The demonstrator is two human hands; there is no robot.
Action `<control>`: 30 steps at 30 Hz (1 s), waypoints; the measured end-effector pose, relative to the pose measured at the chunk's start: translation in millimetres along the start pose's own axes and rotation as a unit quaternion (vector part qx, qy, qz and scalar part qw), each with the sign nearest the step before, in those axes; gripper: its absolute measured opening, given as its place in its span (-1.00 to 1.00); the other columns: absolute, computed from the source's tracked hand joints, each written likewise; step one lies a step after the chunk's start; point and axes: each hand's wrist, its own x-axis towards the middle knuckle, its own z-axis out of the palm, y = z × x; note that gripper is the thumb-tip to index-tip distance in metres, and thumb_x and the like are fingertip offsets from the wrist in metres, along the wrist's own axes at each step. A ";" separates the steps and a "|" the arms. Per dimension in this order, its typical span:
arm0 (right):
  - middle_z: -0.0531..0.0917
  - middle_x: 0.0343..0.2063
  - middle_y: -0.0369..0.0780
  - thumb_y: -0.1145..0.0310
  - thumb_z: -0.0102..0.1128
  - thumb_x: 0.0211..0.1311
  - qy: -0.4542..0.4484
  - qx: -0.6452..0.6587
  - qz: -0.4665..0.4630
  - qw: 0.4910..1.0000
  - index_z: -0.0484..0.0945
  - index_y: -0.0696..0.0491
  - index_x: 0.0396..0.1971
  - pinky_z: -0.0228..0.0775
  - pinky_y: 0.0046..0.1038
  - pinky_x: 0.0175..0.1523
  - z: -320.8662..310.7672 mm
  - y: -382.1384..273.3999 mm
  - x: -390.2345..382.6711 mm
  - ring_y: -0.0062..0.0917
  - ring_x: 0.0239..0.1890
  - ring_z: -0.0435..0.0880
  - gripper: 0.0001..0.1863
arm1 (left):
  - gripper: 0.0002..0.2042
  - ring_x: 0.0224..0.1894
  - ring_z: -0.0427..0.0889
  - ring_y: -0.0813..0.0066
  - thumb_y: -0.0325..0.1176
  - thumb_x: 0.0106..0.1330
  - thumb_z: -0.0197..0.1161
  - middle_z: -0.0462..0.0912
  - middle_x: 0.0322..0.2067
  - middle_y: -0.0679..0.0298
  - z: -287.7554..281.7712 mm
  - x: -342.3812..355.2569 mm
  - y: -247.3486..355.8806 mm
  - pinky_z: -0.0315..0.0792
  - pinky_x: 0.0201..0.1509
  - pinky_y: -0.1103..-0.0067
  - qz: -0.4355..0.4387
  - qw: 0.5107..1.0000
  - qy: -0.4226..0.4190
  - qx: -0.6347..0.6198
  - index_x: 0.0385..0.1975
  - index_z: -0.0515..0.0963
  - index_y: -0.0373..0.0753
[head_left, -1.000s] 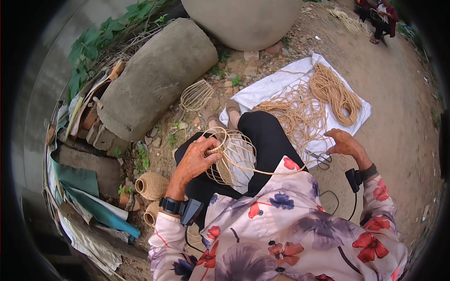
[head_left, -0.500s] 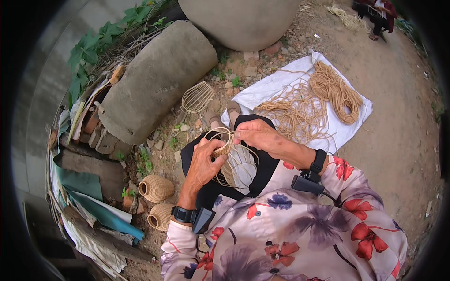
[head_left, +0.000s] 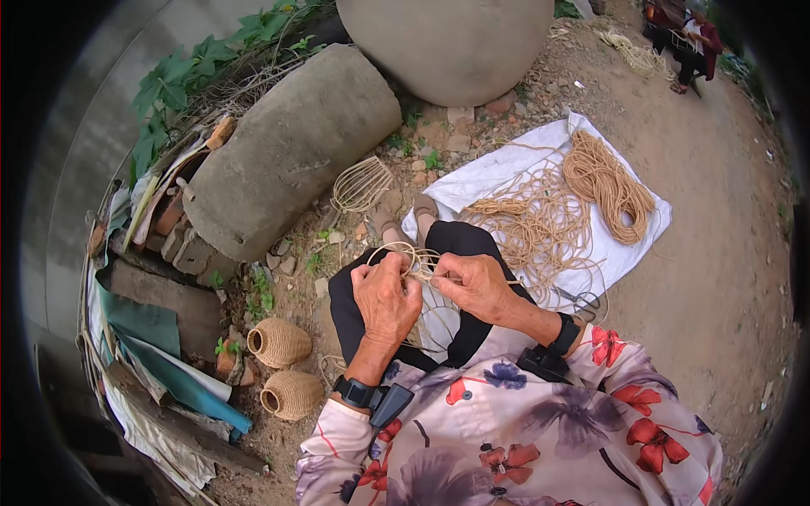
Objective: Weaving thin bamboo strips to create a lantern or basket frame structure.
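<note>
Over my lap I hold a pale basket frame (head_left: 435, 327) of thin ribs, its ring-shaped rim (head_left: 403, 248) turned away from me. My left hand (head_left: 384, 302) is closed on the frame just below the rim, thumb and fingers pressed together. Beside it, my right hand (head_left: 477, 288) pinches a tan cord (head_left: 511, 282) close to the rim; a short stretch shows past the knuckles. The fingers of both hands partly hide the weave at the rim. The lower ribs lie between my knees, over a pale patch.
A white sheet (head_left: 472, 179) bears loose tan cord (head_left: 540, 211), a coiled hank (head_left: 607, 185) and scissors (head_left: 580, 300). Two woven vases (head_left: 292, 395) lie at left, with another bare frame (head_left: 363, 184) beyond. A concrete slab (head_left: 295, 148) stands near bricks. Someone sits far right (head_left: 696, 42).
My left hand has turned, its back now facing up beside the rim. My right hand has come lower and nearer to me. The view has shifted slightly, and the scissors now show.
</note>
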 end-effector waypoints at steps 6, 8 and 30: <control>0.62 -0.64 -0.13 0.28 0.20 0.10 0.070 -0.013 0.000 0.997 0.52 0.06 -0.49 0.45 -0.25 -0.41 8.6 2.0 7.4 -0.21 -0.53 0.66 -0.84 | -0.78 -0.41 0.62 0.13 -0.52 0.05 0.17 0.62 -0.48 0.19 13.3 10.1 3.9 0.34 -0.35 0.32 0.033 0.998 -0.046 0.019 -0.27 0.45 -0.18; 0.62 -0.63 -0.13 0.32 0.18 0.05 0.101 -0.027 -0.040 0.994 0.53 0.06 -0.50 0.45 -0.23 -0.41 15.4 10.8 7.8 -0.20 -0.53 0.66 -0.87 | -0.74 -0.33 0.66 0.08 -0.52 0.11 0.16 0.67 -0.40 0.14 -6.5 24.3 4.9 0.48 -0.28 0.32 -0.007 0.983 -0.177 -0.043 -0.17 0.47 -0.15; 0.46 -0.31 -0.14 0.22 0.20 0.08 0.099 -0.057 -0.057 0.992 0.43 0.12 -0.28 0.33 -0.16 -0.15 21.3 2.6 37.2 -0.18 -0.21 0.51 -0.69 | -0.61 -0.68 0.33 0.69 -0.67 -0.03 0.16 0.53 -0.51 0.31 -14.5 56.8 -19.3 0.19 -0.63 0.74 -0.358 0.778 -0.095 -0.508 -0.17 0.36 -0.18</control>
